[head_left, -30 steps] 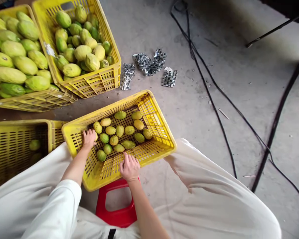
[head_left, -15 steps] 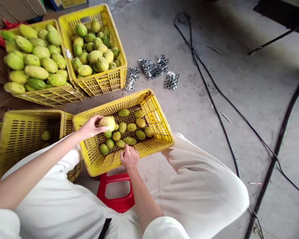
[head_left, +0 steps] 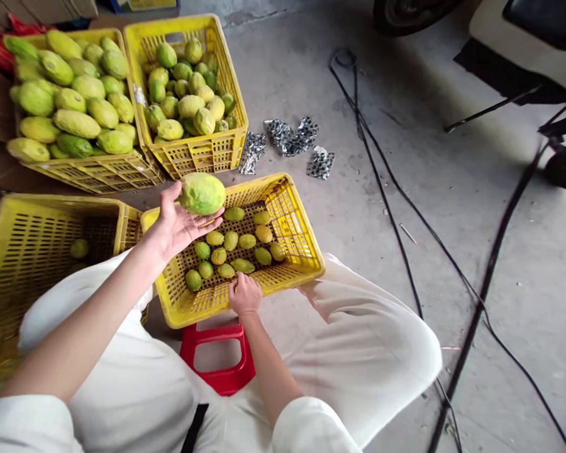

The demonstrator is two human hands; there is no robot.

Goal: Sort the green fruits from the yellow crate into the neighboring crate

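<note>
My left hand [head_left: 182, 220] is palm up with fingers stretched beneath a large yellow-green oval fruit [head_left: 202, 194], the thumb at its side. Hand and fruit are above the left part of a yellow plastic crate [head_left: 292, 234]. My right hand [head_left: 244, 293] is closed over that crate's near rim; the fingertips are partly hidden. Several smaller oval fruits [head_left: 246, 241] lie spread in one layer on the crate's perforated bottom. Under its near side shows a red plastic stool [head_left: 231, 376].
Two yellow crates, left [head_left: 101, 182] and right [head_left: 193, 148], stand behind, heaped with fruit. Another crate [head_left: 42, 233] at left holds a fruit [head_left: 79, 248]. Shiny spotted wrappers [head_left: 290, 137] and black cables [head_left: 400, 182] lie on the concrete floor; a vehicle [head_left: 538, 56] stands upper right.
My left hand has turned palm up and risen with the large fruit, away from the small fruits. The right hand stays at the rim. The view has shifted, showing more of the vehicle.
</note>
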